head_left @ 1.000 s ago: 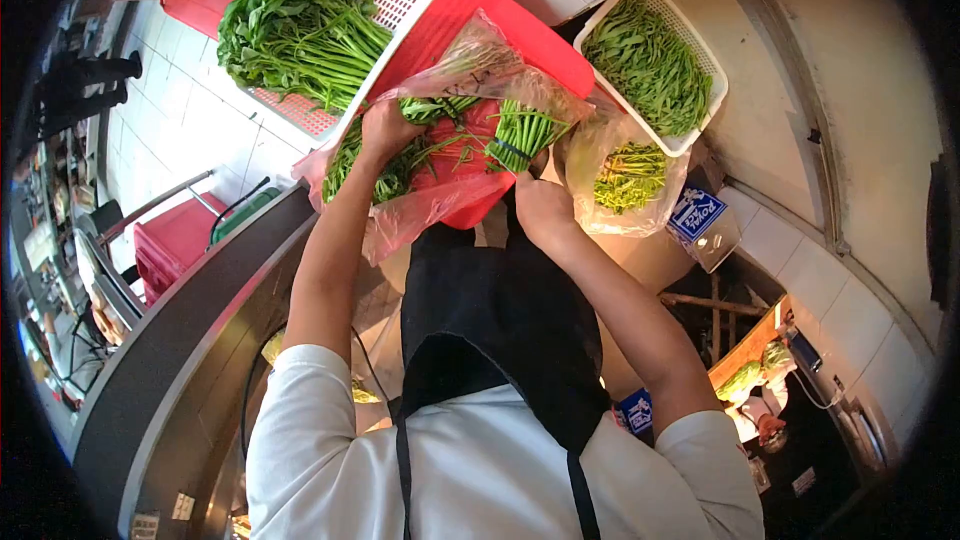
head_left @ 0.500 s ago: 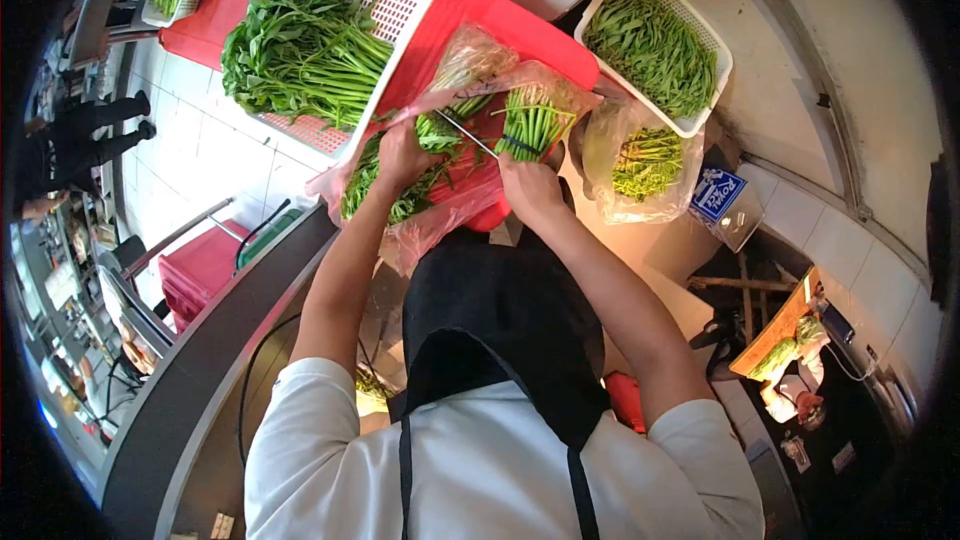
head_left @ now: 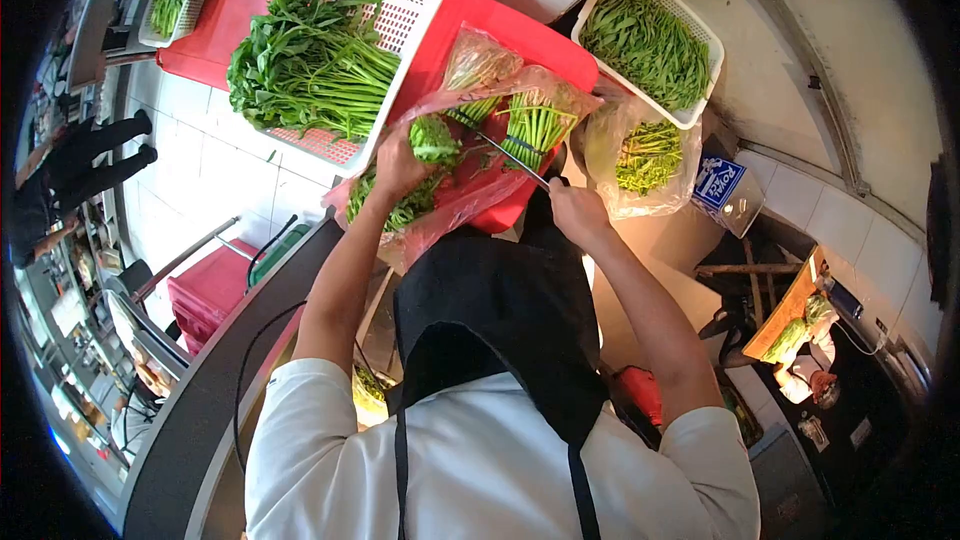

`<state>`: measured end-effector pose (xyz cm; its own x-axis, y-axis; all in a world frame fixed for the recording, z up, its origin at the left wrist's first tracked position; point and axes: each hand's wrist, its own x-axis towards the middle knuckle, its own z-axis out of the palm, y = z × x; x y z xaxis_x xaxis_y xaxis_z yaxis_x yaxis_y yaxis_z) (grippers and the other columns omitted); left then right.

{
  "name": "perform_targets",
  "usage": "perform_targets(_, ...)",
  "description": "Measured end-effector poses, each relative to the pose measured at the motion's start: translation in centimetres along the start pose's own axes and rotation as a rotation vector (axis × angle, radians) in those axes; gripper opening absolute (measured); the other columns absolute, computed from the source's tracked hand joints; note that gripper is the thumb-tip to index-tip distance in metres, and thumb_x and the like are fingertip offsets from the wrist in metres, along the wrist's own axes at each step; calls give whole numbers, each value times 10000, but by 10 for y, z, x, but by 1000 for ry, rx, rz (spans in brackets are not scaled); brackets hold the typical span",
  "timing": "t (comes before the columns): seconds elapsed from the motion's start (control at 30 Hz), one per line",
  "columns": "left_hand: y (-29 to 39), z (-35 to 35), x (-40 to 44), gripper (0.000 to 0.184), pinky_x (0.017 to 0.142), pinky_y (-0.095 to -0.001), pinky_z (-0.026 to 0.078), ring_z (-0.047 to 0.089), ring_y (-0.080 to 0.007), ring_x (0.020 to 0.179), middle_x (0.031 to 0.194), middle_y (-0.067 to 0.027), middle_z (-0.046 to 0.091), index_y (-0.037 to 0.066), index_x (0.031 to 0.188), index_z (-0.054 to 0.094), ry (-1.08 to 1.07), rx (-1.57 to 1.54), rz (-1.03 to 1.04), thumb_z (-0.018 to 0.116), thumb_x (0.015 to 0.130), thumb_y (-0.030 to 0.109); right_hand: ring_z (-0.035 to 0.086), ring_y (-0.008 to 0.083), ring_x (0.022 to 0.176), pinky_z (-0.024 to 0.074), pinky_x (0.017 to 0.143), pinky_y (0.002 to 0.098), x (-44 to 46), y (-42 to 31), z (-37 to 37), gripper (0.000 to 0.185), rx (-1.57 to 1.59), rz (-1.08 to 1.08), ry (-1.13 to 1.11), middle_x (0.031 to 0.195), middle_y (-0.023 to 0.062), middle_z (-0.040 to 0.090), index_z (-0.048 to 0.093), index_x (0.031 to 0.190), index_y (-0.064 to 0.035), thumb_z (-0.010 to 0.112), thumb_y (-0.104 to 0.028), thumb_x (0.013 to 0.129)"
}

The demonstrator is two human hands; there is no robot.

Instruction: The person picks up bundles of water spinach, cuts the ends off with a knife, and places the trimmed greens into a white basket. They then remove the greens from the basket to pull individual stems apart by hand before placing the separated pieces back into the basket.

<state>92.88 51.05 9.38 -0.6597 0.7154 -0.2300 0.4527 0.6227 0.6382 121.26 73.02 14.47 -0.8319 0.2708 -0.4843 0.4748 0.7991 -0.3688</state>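
Largest first: we see the red table (head_left: 505, 22) across the top, white basket (head_left: 398, 12) upper left, pink plastic bag (head_left: 445, 212) upper centre. In the bag, the banded stem bundle (head_left: 536, 122) runs roughly up-down, up-left of our right hand (head_left: 578, 210), nearer it than our left hand (head_left: 401, 168). Left grips a leafy bunch (head_left: 434, 141); right grips a knife (head_left: 514, 159), slanting up-left; can't tell if the blade touches the bundle.
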Motion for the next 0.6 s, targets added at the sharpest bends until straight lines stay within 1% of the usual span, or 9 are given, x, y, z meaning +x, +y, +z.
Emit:
perform_targets(0.03,3,-2,-10,804,931,-480,529,666,-414,1076,1152,-226,692,55,1344,558,97,-16,135,906,651,266,684,428,688,519,602,546,-5,-3,-2,158,52,8,5,721,235,670,555,994,-9,538,-163,964)
perform_targets(0.2,22,-22,-48,825,1014,-447,494,634,-379,1154,1228,-203,666,20,1353,564,104,-235,171,914,632,216,677,437,752,512,664,580,-23,-17,22,291,235,193,-66,792,249,677,565,1031,-8,485,-286,1005)
perform_targets(0.23,32,-29,-54,814,1028,-443,490,630,-350,1172,1240,-176,670,24,1370,558,127,-256,153,896,649,189,690,412,796,524,690,576,-22,-17,37,329,280,269,-119,846,247,691,581,1060,-13,469,-317,1004)
perform_targets(0.27,28,-29,-62,767,1025,-434,498,640,-327,1157,1245,-154,673,25,1371,555,81,-381,17,883,694,179,688,424,840,541,717,560,-32,-40,-7,337,242,224,-250,907,259,684,604,1071,-36,483,-340,992)
perform_targets(0.33,54,-55,-68,655,992,-422,518,650,-298,1128,1272,-141,662,27,1389,542,-50,-504,-77,832,815,149,697,436,839,546,732,568,-47,-55,-21,284,374,347,-217,921,248,688,628,1077,-107,544,-356,968)
perform_targets(0.37,70,-56,-70,701,1019,-422,495,618,-284,1168,1319,-134,639,26,1410,523,-22,-718,-125,851,799,127,694,437,839,535,729,580,-49,-48,12,298,450,305,-101,900,238,688,631,1075,-120,553,-391,976)
perform_targets(0.43,16,-35,-57,842,1091,-441,429,556,-306,1234,1392,-200,569,-48,1453,437,243,-598,113,880,746,71,688,439,846,526,741,565,-71,-59,2,348,618,222,160,854,232,680,617,1044,-98,560,-439,997)
perform_targets(0.5,19,-47,-42,867,1105,-452,412,556,-319,1228,1382,-224,569,-71,1456,420,317,-426,310,886,740,81,690,427,844,523,745,538,-79,-66,-4,382,689,241,308,852,215,689,623,1059,-78,661,-441,950)
perform_targets(0.6,106,-90,-51,853,1091,-461,429,564,-339,1229,1380,-221,576,-64,1465,417,292,-439,142,872,771,134,703,408,876,541,788,492,-90,-81,-29,450,820,230,500,914,208,711,629,1128,-47,717,-432,913)
